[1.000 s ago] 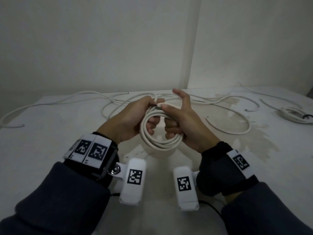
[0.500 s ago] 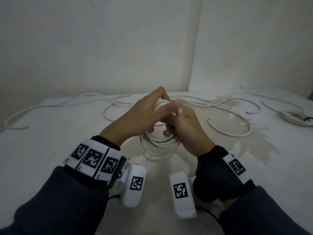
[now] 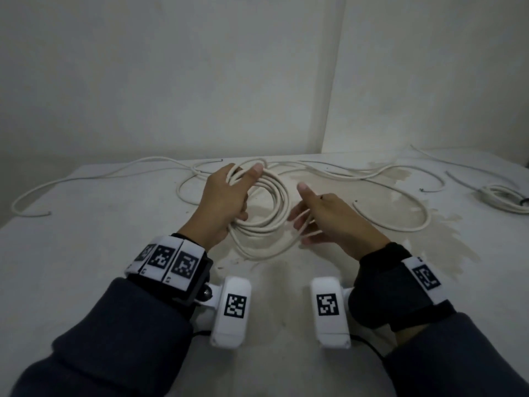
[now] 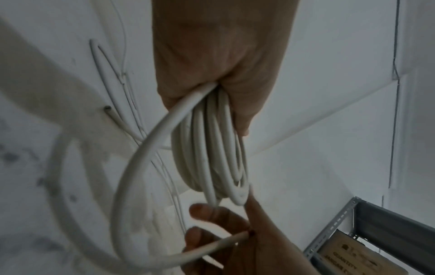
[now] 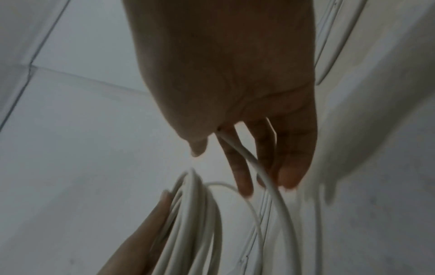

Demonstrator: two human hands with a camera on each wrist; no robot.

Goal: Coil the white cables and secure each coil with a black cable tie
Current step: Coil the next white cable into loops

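My left hand (image 3: 226,202) grips the white cable coil (image 3: 266,207); beside it, my right hand (image 3: 329,216) pinches its loose end (image 4: 212,245).

Head view high, looking down; wrist views close, sharing coil (image 4: 212,148).

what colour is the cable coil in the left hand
White, slightly off-white; the coil gripped by the left hand shows best in the left wrist view.
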